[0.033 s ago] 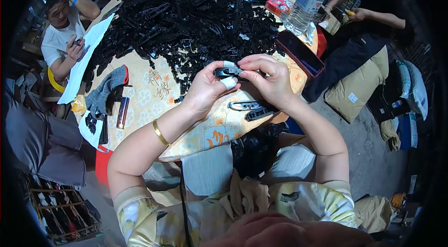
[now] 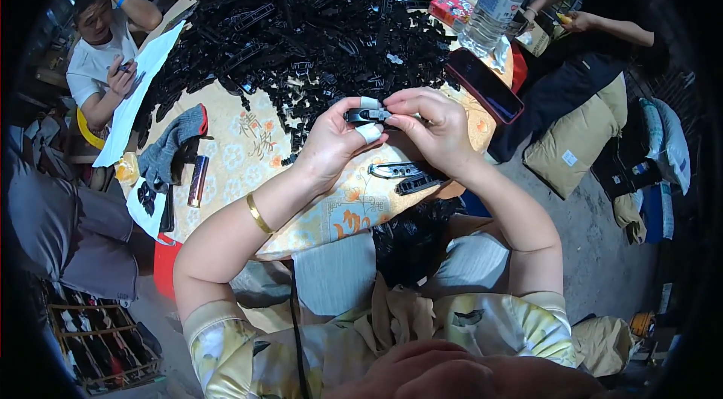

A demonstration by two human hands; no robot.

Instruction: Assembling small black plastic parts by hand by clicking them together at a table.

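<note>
Above the near part of the round table, my left hand [image 2: 329, 144] pinches a small black plastic part [image 2: 367, 115] between thumb and forefinger, both wrapped in white tape. At the part's right end, my right hand [image 2: 435, 128] has thumb and fingertips closed on it. The fingers hide some of its shape. Just below my right hand, a long black plastic piece with a shiny rim [image 2: 403, 171] lies on the patterned tablecloth [image 2: 354, 207], beside another dark ridged piece [image 2: 420, 183]. Past my hands spreads a large heap of black plastic parts [image 2: 301, 22].
Right of the heap are a phone [image 2: 486, 85], a clear bottle [image 2: 493, 11] and a red box [image 2: 452, 9]. At left lie a grey glove [image 2: 172, 149] and a dark cylinder [image 2: 199, 182]. One person [image 2: 105, 60] sits at left holding something small; another person's hands [image 2: 580, 21] show at right.
</note>
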